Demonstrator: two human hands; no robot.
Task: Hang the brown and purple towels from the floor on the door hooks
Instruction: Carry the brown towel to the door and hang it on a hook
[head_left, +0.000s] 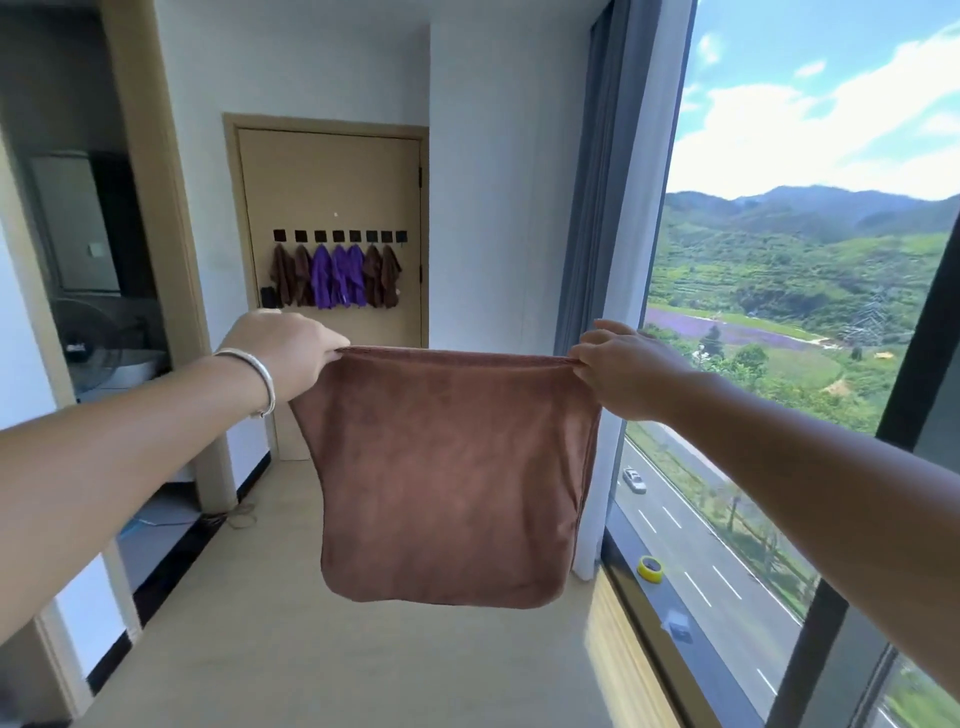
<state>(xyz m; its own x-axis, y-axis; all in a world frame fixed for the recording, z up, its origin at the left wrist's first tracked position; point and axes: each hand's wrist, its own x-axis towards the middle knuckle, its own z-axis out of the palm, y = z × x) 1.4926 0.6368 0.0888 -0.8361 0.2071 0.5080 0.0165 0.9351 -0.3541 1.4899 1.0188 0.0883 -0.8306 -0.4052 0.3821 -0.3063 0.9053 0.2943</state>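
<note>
Both hands (457, 358) pinching brown towel's (447, 478) top corners

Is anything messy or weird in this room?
Mostly tidy. Both hands hold the brown towel spread flat. One hook at the row's right end is bare, though seven towels hang. A yellow tape roll sits by the window, and a loose cord lies on the floor.

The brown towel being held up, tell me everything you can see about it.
The brown towel looks like soft, plush cloth with rounded lower corners. It hangs flat and roughly square in mid-air, clear of the floor, its top edge stretched taut. The left hand pinches one top corner, the right hand the other.
</note>
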